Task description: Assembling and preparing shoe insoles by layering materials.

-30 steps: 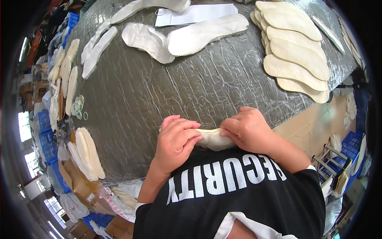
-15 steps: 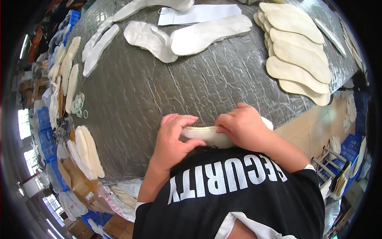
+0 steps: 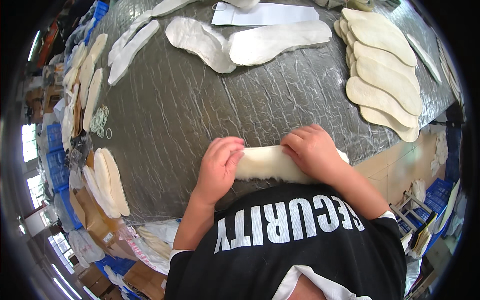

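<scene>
A cream, fleecy insole (image 3: 270, 164) lies lengthwise in front of me at the table's near edge, its fuzzy border toward my body. My left hand (image 3: 219, 165) pinches its left end between thumb and fingers. Farther along, my right hand (image 3: 314, 154) grips the far edge, fingers bent over it. The tip of the right end shows past that hand. Whether one layer or two is held, I cannot tell.
Cream insoles (image 3: 385, 75) overlap in a stack at the far right. White fleecy insoles (image 3: 282, 42) and white paper strips (image 3: 265, 14) lie at the back. Pale rubber bands (image 3: 100, 119) and more insoles (image 3: 111, 182) line the left side of the plastic-covered table (image 3: 165, 120).
The insole has turned from edge-on, with its rim showing, to its broad fleecy face showing. My left thumb has come up to pinch its far left corner.
</scene>
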Available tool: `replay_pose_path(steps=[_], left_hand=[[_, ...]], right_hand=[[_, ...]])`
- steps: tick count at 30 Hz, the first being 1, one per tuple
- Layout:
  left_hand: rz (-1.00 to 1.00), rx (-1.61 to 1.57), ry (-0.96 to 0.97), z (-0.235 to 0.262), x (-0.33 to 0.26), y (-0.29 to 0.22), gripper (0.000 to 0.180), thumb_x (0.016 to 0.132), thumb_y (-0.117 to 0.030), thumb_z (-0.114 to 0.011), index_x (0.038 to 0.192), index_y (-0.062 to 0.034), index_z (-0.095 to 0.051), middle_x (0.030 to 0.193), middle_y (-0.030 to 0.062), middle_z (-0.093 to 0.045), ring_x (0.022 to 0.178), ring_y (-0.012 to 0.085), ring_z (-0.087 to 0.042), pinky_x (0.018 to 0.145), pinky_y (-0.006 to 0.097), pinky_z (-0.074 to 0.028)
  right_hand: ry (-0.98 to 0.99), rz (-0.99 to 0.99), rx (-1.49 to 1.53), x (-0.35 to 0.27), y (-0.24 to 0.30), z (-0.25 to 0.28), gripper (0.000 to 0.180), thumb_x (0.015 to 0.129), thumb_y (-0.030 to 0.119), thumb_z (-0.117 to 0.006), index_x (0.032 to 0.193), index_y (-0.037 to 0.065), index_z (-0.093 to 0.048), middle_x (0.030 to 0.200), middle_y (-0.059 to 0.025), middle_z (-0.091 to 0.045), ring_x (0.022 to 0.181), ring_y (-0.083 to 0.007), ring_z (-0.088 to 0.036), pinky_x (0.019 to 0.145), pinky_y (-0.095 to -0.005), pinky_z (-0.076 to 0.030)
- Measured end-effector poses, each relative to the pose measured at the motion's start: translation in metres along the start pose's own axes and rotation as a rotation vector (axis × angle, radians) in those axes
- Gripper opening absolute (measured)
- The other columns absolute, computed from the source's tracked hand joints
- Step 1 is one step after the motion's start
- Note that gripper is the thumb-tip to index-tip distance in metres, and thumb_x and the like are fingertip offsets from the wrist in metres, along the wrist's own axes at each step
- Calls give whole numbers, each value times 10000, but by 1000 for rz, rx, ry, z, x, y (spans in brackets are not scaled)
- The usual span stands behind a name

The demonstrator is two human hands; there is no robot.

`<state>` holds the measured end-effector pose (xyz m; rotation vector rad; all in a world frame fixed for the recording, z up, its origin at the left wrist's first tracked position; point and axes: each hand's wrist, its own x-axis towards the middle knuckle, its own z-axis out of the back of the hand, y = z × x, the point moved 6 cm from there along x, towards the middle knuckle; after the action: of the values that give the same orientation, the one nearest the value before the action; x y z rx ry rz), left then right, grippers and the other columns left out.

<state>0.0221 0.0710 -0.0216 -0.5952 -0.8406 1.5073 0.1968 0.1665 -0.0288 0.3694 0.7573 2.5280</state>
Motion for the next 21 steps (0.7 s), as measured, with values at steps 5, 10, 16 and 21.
replay_pose_path(steps=[5, 10, 16, 21], left_hand=[[-153, 309, -309, 19, -18, -8, 94, 877, -37, -599, 949, 23, -606, 1020, 157, -665, 935, 318, -627, 842, 397, -500], [-402, 290, 163, -17, -39, -18, 346, 835, -159, -668, 1106, 43, -596, 1219, 195, -608, 1161, 347, -572, 1008, 457, -448], [-247, 331, 307, -34, -30, -6, 545, 818, -182, -678, 1277, 67, -525, 1384, 219, -488, 1306, 371, -455, 1106, 484, -350], [-292, 331, 315, -38, -27, -2, 606, 797, -157, -699, 1318, 69, -487, 1416, 215, -457, 1333, 366, -422, 1122, 483, -326]], right_hand=[[-83, 262, -70, -4, 21, 5, 203, 768, 148, -680, 951, 61, -658, 1021, -94, -653, 944, -284, -621, 780, -419, -473], [72, 454, 83, -14, 32, -24, 415, 794, 238, -693, 1109, -28, -640, 1193, -155, -624, 1147, -303, -583, 970, -434, -454], [189, 329, 90, -4, 28, -29, 549, 787, 279, -712, 1226, -24, -581, 1264, -160, -574, 1180, -307, -550, 982, -424, -443], [235, 299, 115, -2, 21, -32, 570, 782, 309, -707, 1240, -5, -575, 1285, -167, -554, 1206, -313, -523, 1011, -438, -412]])
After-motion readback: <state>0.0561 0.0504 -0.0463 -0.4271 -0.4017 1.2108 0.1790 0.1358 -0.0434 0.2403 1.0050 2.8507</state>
